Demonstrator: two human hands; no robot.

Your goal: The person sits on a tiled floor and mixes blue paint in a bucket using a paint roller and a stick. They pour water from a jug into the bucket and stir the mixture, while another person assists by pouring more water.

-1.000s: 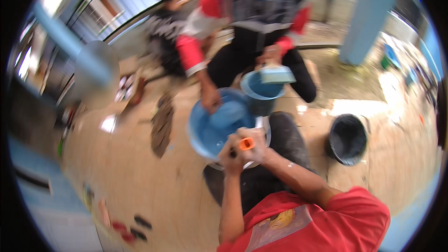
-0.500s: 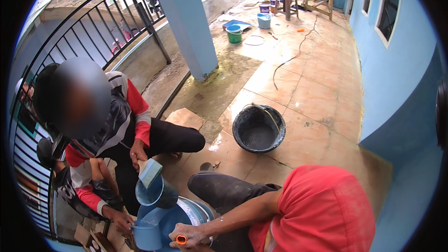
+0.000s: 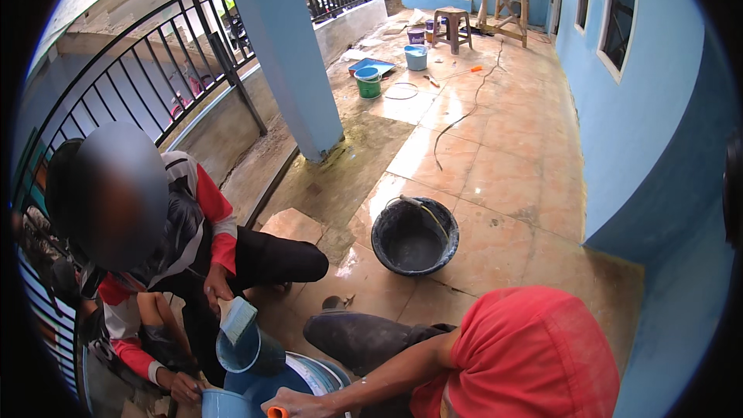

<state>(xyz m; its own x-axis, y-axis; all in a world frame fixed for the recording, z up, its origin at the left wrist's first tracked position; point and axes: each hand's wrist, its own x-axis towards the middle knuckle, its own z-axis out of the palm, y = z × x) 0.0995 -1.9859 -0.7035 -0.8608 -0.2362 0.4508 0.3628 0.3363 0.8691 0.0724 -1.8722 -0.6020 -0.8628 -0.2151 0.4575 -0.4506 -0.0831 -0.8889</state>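
Tiles [image 3: 503, 147] bear a lettered purple tub [image 3: 416, 35]; right fingers [image 3: 275, 401] wrap orange handle [image 3: 277, 412], left unseen.

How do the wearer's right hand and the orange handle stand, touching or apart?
Touching: the head view shows the right hand closed on the orange handle, its end poking out.
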